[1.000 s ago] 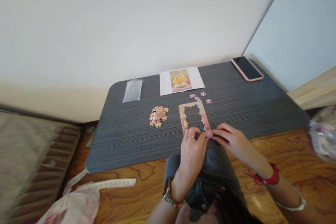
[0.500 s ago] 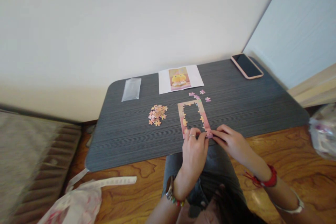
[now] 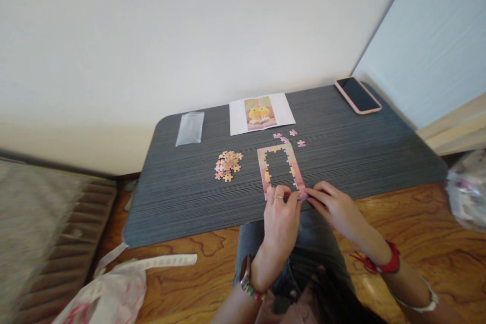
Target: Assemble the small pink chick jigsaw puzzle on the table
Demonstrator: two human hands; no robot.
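Note:
The joined border of a jigsaw puzzle (image 3: 261,166) lies near the table's front edge, with a bare gap in its middle. My left hand (image 3: 281,220) covers part of its lower side, fingers bent and thumb and forefinger pinched at the bottom edge. From the right, my right hand (image 3: 337,210) has its fingertips closed on the pink puzzle piece (image 3: 302,194) at the lower right corner. My fingers partly hide the bottom row. A few loose pink pieces (image 3: 284,139) lie just above the border, and a heap of puzzle pieces (image 3: 228,163) sits to its left.
A sheet with a printed duck-like picture (image 3: 259,113) lies at the back by the wall. Left of it is a clear plastic bag (image 3: 190,128); a phone (image 3: 357,95) lies at the back right. Plastic bags (image 3: 110,293) sit beside the table on both sides.
Almost nothing differs. Both hands stay at the lower right corner of the border, with only tiny finger shifts; the pieces lie where they were.

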